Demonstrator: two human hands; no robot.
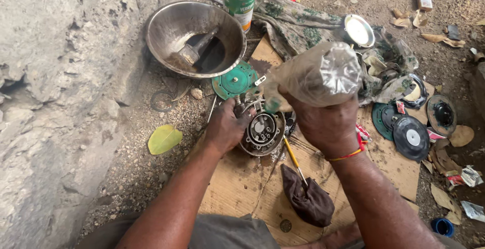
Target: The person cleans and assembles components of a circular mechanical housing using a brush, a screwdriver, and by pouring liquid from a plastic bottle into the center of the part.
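Left hand (226, 128) gripping the rim of a round metal mechanical part (262, 130) lying on cardboard (242, 188), right hand (326, 125) squeezing a crumpled clear plastic bottle (318, 75) tilted down over it, steel bowl (194, 37) sitting behind, black discs (411, 138) lying far right.

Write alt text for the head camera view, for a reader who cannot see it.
A person's right hand tips a crumpled clear plastic bottle over a round metal machine part that the left hand steadies on flattened cardboard. Around them on the dirt lie a steel bowl, a green disc, a screwdriver and a dark rag.
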